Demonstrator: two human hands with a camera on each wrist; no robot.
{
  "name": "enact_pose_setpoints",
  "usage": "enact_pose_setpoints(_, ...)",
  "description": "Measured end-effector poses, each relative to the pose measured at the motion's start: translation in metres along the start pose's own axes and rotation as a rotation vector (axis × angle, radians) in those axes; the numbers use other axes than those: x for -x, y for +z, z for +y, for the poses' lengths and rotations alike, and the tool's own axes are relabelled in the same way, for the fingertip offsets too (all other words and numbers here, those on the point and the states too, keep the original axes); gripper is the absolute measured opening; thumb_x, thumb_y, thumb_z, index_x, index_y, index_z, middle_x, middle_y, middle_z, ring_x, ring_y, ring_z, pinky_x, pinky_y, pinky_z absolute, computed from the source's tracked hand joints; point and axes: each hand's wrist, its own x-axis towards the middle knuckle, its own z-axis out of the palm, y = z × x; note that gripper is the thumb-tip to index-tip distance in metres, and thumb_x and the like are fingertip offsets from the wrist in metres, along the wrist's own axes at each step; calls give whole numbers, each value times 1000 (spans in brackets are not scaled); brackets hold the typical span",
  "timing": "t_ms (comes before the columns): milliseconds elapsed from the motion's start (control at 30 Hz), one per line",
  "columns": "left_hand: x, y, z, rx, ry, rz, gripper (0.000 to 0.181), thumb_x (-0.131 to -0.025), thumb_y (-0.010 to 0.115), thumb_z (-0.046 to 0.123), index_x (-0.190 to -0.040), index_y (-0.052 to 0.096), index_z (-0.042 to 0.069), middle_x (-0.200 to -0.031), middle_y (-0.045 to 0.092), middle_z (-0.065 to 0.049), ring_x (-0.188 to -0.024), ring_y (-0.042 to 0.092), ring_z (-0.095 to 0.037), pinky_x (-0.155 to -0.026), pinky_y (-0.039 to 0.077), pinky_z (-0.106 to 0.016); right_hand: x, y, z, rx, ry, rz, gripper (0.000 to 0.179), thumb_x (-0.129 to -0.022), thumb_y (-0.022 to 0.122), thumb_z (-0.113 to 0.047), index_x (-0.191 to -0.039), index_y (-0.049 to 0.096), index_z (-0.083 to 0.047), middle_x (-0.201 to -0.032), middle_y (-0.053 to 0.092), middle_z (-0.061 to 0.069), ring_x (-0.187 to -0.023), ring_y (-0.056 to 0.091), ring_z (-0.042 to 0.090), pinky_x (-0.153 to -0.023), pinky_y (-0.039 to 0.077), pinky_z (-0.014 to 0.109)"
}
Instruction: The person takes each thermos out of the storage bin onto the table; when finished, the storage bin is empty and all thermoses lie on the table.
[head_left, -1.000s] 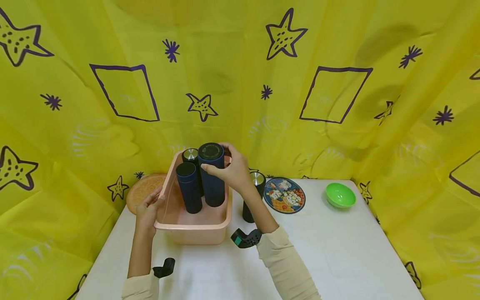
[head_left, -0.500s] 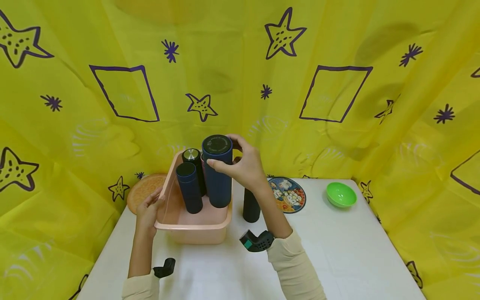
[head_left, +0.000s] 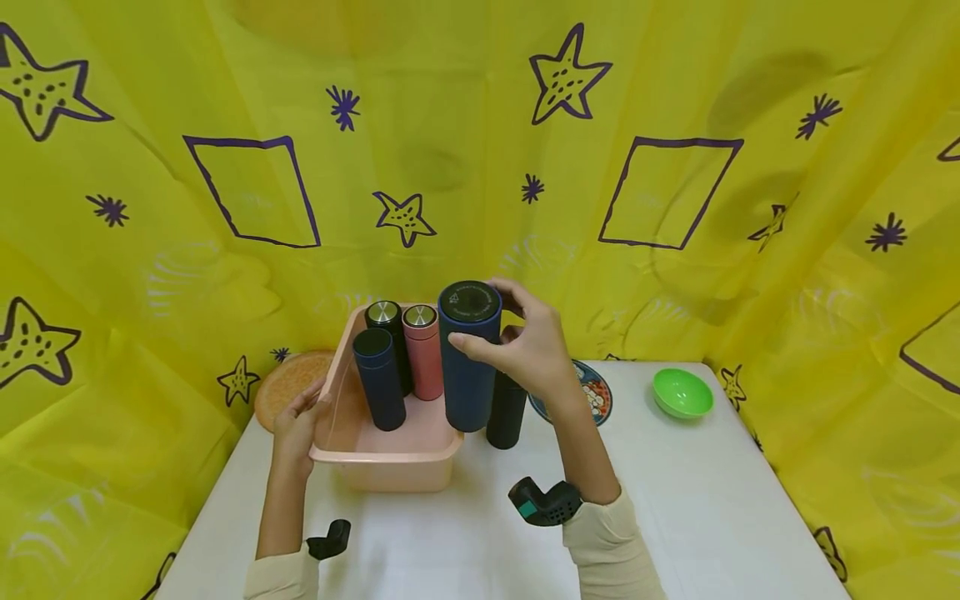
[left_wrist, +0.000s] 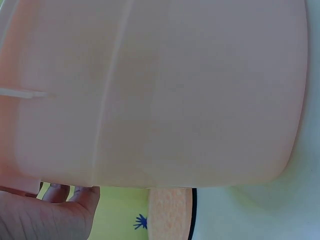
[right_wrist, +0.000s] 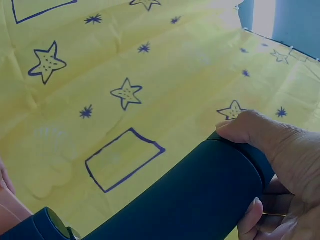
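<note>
My right hand [head_left: 536, 346] grips a large blue thermos flask [head_left: 471, 387] near its dark round top, thumb on the near side. The flask hangs upright at the right rim of a pink plastic basin [head_left: 393, 457]. In the right wrist view the thumb and fingers curl round the flask's [right_wrist: 185, 195] end. My left hand [head_left: 294, 425] holds the basin by its left rim; in the left wrist view its fingers [left_wrist: 85, 197] lie against the wall. Inside the basin stand a smaller navy flask [head_left: 381, 387], a black flask [head_left: 401, 358] and a pink flask [head_left: 426, 367], the last two with silvery tops.
Another black flask [head_left: 507, 417] stands on the white table [head_left: 690, 492], partly behind my right hand and the large flask. Further right are a round patterned mat [head_left: 596, 392] and a green bowl [head_left: 682, 392]. A round tan board [head_left: 288, 383] lies behind the basin. Yellow cloth [head_left: 480, 150] encloses the table.
My right hand has moved the large blue flask up and to the right, from inside the basin to its right rim. The pink flask has come into view. My left hand stays on the rim.
</note>
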Motion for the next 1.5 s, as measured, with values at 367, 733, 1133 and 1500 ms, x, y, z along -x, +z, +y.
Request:
enact_pose_setpoints(367, 1, 2, 2, -21, -12, -4, 51, -100, 55, 20, -149, 42, 15, -128, 51, 7, -116, 49, -8, -93, 42, -19, 22, -28, 3, 5, 52, 33, 60, -71, 87, -12, -124, 61, -12, -111, 65, 5, -96, 54, 19, -59, 42, 23)
enact_pose_setpoints(733, 0, 1, 2, -13, -1, 8, 51, -99, 57, 20, -148, 44, 13, -114, 55, 15, -108, 52, -5, -87, 45, -15, 42, -51, 30, 23, 130, 88, 60, -73, 85, -10, -127, 59, -9, -114, 65, 6, -95, 56, 15, -60, 44, 19)
enact_pose_setpoints(1133, 2, 1, 1, -6, 23, 13, 49, -99, 56, 17, -147, 45, 11, -107, 56, 18, -107, 51, -3, -86, 43, -13, 57, -66, 78, 42, 255, 145, 65, -77, 83, -12, -134, 53, -5, -124, 64, 13, -109, 57, 7, -77, 49, 18)
enact_pose_setpoints(1500, 1, 3, 0, 5, 21, 15, 50, -99, 56, 15, -147, 45, 9, -105, 56, 19, -108, 50, -4, -86, 43, -14, 66, -64, 124, 112, 316, 181, 71, -77, 84, -19, -138, 51, -6, -126, 64, 14, -89, 54, 15, -65, 43, 18)
